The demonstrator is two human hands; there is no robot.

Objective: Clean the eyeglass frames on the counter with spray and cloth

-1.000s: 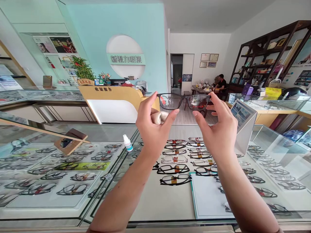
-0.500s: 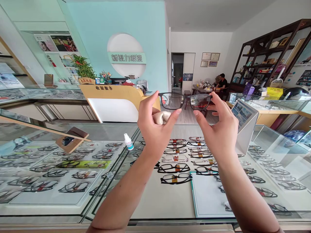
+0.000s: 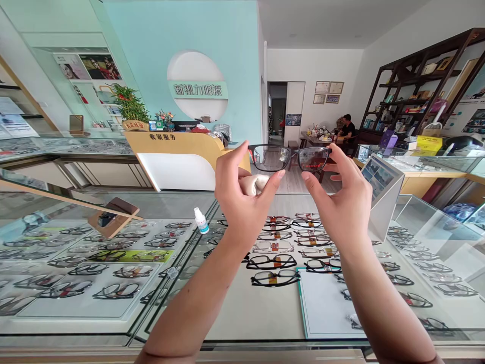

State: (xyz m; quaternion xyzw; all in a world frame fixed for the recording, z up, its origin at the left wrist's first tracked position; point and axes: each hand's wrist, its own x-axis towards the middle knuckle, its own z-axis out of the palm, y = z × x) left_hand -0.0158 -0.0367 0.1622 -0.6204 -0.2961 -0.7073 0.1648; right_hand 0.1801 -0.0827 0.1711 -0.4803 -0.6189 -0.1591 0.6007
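A pair of dark-framed eyeglasses [image 3: 291, 150] is held up over the glass counter, lenses facing me. My left hand [image 3: 242, 192] grips its left end with the index finger and has a folded whitish cloth [image 3: 254, 184] tucked in the palm. At the other end, my right hand [image 3: 341, 194] pinches the frame's right corner near the hinge; the thumb is just below the lens. A small white dropper bottle [image 3: 201, 221] with a blue label stands on the glass, left of my left forearm.
Rows of eyeglasses [image 3: 273, 261] lie inside the glass display case [image 3: 235, 318]. A wooden stand [image 3: 112, 217] is on the left, a white angled display board [image 3: 385, 189] on the right. Beyond are a yellow-and-white cashier desk [image 3: 182, 164] and a seated person [image 3: 346, 127].
The eyeglasses have turned very slightly and shifted a touch to the right. Both hands keep their hold; the bottle and counter look the same.
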